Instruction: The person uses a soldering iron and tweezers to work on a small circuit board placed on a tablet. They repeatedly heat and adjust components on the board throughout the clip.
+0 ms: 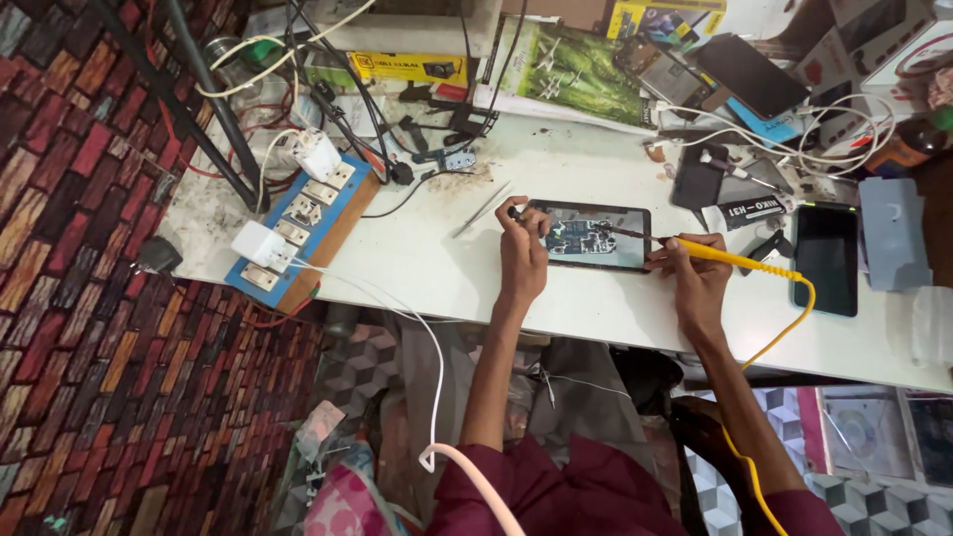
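An opened phone (594,236) lies on the white worktable (447,268), its circuit board showing. My left hand (522,253) rests at the phone's left end, pinching a small dark tool against it. My right hand (695,278) holds a yellow-handled soldering iron (730,258) like a pen. Its thin dark tip reaches left onto the board. The iron's yellow cable (784,328) loops off the table's front edge toward me.
A blue power strip (303,213) with white plugs sits at the table's left. Tweezers (483,208) lie left of the phone. A dark phone (826,258) and grey box (893,233) lie right. Cables, boxes and phones crowd the back edge.
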A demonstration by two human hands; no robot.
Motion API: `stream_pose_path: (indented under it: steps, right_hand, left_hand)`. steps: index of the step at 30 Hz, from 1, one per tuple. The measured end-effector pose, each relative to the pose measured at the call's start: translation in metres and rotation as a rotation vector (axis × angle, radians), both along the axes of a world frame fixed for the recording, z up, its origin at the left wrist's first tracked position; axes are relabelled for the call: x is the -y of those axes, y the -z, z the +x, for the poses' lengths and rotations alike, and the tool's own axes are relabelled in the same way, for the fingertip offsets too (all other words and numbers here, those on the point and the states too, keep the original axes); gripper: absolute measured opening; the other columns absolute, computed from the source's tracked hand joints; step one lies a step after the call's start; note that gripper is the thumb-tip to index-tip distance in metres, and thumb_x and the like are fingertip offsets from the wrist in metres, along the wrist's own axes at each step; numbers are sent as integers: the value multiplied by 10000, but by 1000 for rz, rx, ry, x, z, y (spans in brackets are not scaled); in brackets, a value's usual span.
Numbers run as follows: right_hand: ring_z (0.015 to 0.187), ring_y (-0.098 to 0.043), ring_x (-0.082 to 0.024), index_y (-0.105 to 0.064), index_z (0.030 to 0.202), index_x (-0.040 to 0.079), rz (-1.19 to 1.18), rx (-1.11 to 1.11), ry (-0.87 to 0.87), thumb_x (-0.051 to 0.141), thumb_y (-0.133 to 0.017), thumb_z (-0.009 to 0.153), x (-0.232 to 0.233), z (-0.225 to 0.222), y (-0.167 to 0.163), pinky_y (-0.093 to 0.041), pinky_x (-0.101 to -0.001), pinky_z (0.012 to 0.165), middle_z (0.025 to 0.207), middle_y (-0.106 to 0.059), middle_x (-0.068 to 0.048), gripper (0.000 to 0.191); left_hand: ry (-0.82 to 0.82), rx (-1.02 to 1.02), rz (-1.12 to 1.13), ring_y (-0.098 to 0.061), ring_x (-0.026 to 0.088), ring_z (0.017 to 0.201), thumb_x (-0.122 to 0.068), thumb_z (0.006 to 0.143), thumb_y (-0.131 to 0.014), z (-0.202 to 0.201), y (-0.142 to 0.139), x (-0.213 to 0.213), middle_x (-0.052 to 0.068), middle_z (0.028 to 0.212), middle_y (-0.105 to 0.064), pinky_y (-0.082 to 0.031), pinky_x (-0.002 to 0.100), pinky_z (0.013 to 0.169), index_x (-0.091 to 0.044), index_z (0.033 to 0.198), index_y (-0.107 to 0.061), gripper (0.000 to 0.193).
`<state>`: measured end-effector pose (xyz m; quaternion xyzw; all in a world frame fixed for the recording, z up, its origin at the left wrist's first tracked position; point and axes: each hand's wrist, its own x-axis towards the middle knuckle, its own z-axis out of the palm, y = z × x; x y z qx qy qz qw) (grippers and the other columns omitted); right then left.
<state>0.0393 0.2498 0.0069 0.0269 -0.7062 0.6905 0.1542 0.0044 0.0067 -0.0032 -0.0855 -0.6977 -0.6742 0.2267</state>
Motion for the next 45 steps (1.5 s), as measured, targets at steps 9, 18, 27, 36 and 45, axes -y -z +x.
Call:
stream_pose_path:
  steps: [9,18,27,36,45]
  right_hand:
    - [841,-747,-189,-485,1147,30,20,10,6,131,-603,1098,-1,-2,1,-535,-256,678,956,-748,-152,162]
    - [876,-737,-144,-495,1104,47,-29,-16,49,135,-638,1099,6,4,-7,-525,-233,680,941,-697,-88,167]
    - [772,-682,-125,-502,1086,52,-9,-23,53,122,-647,1102,2,2,-1,-514,-232,680,872,-707,-97,161]
    - [755,-683,-138,-522,1069,27,1,24,89,123,-663,1070,1,0,-4,-506,-243,667,853,-731,-127,170]
    - [742,-709,-156,-511,1101,33,-39,36,61,119,-644,1047,1,-3,-3,-509,-247,641,894,-737,-128,167]
  left_hand:
    - [53,-65,39,-469,198,779,-70,1127,-321,0,2,-1,110,831,-506,-449,298,803,-29,1369,-281,249]
    - [44,-74,50,-515,170,814,-166,1139,-338,-3,7,-4,95,867,-562,-461,286,841,-33,1364,-302,264]
    - [48,-44,105,-511,150,780,-363,1141,-374,-9,11,-2,79,829,-573,-447,292,775,-33,1378,-313,411]
    - [56,-66,59,-472,168,763,-181,1125,-326,-9,1,-4,85,820,-517,-443,299,764,-39,1393,-298,304]
    - [78,15,62,-468,156,724,-110,1112,-327,-8,-1,-2,87,813,-549,-429,276,685,-45,1383,-271,284]
